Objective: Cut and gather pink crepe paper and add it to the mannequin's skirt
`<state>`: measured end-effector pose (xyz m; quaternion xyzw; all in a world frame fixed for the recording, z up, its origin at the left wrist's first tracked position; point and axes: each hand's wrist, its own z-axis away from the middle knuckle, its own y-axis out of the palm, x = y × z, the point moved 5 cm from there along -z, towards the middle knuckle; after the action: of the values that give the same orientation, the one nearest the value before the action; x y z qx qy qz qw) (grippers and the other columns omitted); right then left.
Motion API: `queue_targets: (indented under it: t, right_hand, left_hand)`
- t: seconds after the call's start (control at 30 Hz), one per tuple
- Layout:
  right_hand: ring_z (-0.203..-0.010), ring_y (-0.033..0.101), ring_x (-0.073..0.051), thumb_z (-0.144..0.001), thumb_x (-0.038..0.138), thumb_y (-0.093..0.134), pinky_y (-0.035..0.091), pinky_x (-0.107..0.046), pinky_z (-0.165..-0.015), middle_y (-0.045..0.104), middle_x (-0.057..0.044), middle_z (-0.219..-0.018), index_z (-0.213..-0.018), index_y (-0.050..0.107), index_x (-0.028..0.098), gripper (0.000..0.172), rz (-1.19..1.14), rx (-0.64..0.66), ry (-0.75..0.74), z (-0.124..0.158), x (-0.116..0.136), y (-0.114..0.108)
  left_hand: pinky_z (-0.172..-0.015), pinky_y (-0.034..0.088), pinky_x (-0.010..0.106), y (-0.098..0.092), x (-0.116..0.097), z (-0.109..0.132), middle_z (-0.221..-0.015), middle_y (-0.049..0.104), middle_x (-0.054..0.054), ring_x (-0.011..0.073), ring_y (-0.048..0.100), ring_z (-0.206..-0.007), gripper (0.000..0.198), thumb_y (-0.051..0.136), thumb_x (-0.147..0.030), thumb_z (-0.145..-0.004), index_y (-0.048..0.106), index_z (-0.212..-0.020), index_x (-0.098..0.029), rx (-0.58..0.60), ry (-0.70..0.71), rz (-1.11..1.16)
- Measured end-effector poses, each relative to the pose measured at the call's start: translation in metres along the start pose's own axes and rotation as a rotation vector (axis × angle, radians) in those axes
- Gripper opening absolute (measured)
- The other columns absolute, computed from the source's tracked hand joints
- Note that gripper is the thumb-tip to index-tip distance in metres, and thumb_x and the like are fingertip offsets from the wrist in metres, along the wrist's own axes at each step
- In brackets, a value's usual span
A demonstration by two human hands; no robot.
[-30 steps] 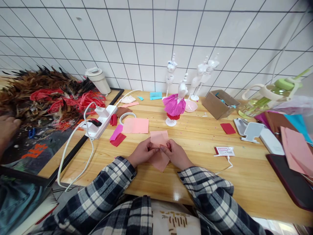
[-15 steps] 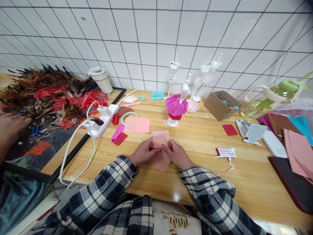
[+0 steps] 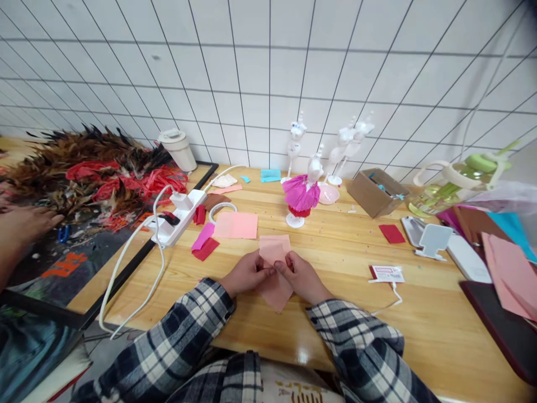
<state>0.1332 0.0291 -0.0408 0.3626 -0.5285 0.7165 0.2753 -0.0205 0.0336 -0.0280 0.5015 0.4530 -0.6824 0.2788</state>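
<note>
Between my two hands is a thin pink paper piece (image 3: 274, 292), held above the table near its front edge. My left hand (image 3: 248, 272) pinches its left side, and my right hand (image 3: 302, 275) pinches the right side with the thumb on top. Another pink piece (image 3: 273, 245) shows just beyond my fingers; whether it is the same sheet folded cannot be told. Farther back stands a small white figure (image 3: 314, 168) in a magenta paper skirt (image 3: 301, 192) with red beneath, on a round white base. Pink sheets (image 3: 239, 225) lie left of it.
At left are a power strip (image 3: 178, 218) with white cables, a tape roll (image 3: 222, 210), a cup (image 3: 178, 148), brown feathers (image 3: 46, 168) and another person's hand (image 3: 31, 224). At right are a cardboard box (image 3: 373, 193), a bottle (image 3: 453, 182), a phone stand (image 3: 435, 240) and coloured paper (image 3: 509, 274).
The view has tilted up, so everything sits lower in the picture. My hands keep their hold on the pink paper, with the fingers barely shifted.
</note>
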Motion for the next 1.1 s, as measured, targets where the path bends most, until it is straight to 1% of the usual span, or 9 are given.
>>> queue_targets:
  t: [0.1,0.17,0.27,0.4,0.5,0.6,0.7,0.87,1.1]
  right_hand:
    - [-0.059,0.044,-0.014,-0.085,0.053,0.05,0.029,-0.025,-0.054,0.049,0.004,-0.062,-0.072,0.04,0.023,0.034,-0.018,-0.027,-0.006,-0.002,-0.002,0.002]
    - [-0.059,0.045,-0.015,-0.086,0.055,0.048,0.03,-0.026,-0.054,0.049,0.004,-0.062,-0.072,0.039,0.023,0.036,-0.045,-0.055,-0.008,-0.004,-0.004,0.002]
    - [-0.059,0.046,-0.015,-0.086,0.058,0.047,0.031,-0.026,-0.054,0.05,0.004,-0.062,-0.072,0.038,0.023,0.038,-0.058,-0.092,0.004,-0.005,-0.005,0.0]
    - [-0.059,0.046,-0.015,-0.086,0.058,0.047,0.03,-0.026,-0.054,0.049,0.004,-0.062,-0.072,0.039,0.023,0.038,-0.037,-0.11,0.006,-0.003,-0.004,-0.002]
    - [-0.059,0.045,-0.015,-0.087,0.06,0.044,0.03,-0.026,-0.054,0.049,0.004,-0.062,-0.072,0.039,0.023,0.04,-0.037,-0.097,0.0,-0.003,-0.004,-0.002]
    - [-0.059,0.045,-0.015,-0.087,0.062,0.042,0.03,-0.026,-0.055,0.048,0.004,-0.062,-0.072,0.039,0.023,0.042,-0.032,-0.069,0.0,-0.003,-0.006,-0.002]
    - [-0.059,0.045,-0.015,-0.087,0.063,0.041,0.03,-0.026,-0.054,0.048,0.004,-0.062,-0.073,0.039,0.023,0.042,-0.034,-0.053,-0.009,-0.003,-0.006,-0.001]
    - [-0.059,0.044,-0.015,-0.087,0.059,0.044,0.03,-0.026,-0.055,0.048,0.004,-0.062,-0.072,0.039,0.023,0.039,-0.05,-0.054,-0.018,-0.002,-0.004,-0.002]
    - [-0.06,0.043,-0.014,-0.085,0.058,0.047,0.03,-0.026,-0.057,0.046,0.005,-0.064,-0.073,0.039,0.023,0.038,-0.058,-0.039,0.013,-0.002,-0.005,-0.001]
  left_hand:
    - [-0.054,0.036,0.022,0.001,-0.003,0.001,-0.066,0.053,-0.002,0.0116,0.047,-0.061,0.036,0.062,-0.052,-0.08,0.057,-0.085,-0.016,0.033,0.012,0.035]
    - [-0.054,0.036,0.022,-0.002,-0.004,0.001,-0.067,0.052,-0.004,0.0107,0.046,-0.06,0.038,0.063,-0.052,-0.08,0.054,-0.091,-0.017,-0.015,0.022,0.08]
    - [-0.053,0.034,0.021,-0.007,-0.004,0.001,-0.066,0.048,-0.005,0.0099,0.045,-0.059,0.041,0.064,-0.053,-0.079,0.051,-0.092,-0.016,-0.084,0.055,0.097]
    - [-0.06,0.042,0.024,-0.008,0.003,0.0,-0.075,0.06,0.0,0.0141,0.055,-0.069,0.044,0.066,-0.049,-0.079,0.052,-0.104,-0.016,-0.156,0.007,0.132]
    - [-0.069,0.047,0.029,-0.007,0.01,-0.001,-0.083,0.066,0.004,0.0168,0.061,-0.076,0.06,0.068,-0.046,-0.076,0.05,-0.122,-0.013,-0.188,-0.01,0.158]
    - [-0.073,0.049,0.031,-0.007,0.012,-0.001,-0.084,0.067,0.004,0.0175,0.063,-0.078,0.069,0.069,-0.044,-0.075,0.046,-0.131,-0.011,-0.191,-0.01,0.174]
    - [-0.073,0.048,0.03,-0.006,0.012,-0.001,-0.083,0.067,0.003,0.0169,0.063,-0.077,0.069,0.068,-0.042,-0.076,0.045,-0.134,-0.01,-0.184,-0.022,0.158]
    - [-0.065,0.046,0.028,-0.003,0.007,-0.001,-0.074,0.064,0.0,0.0151,0.06,-0.069,0.068,0.066,-0.037,-0.078,0.044,-0.135,-0.009,-0.144,-0.024,0.135]
    - [-0.061,0.043,0.025,-0.002,0.005,-0.003,-0.073,0.063,-0.001,0.0142,0.059,-0.067,0.059,0.066,-0.036,-0.078,0.047,-0.128,-0.012,-0.114,-0.01,0.186]
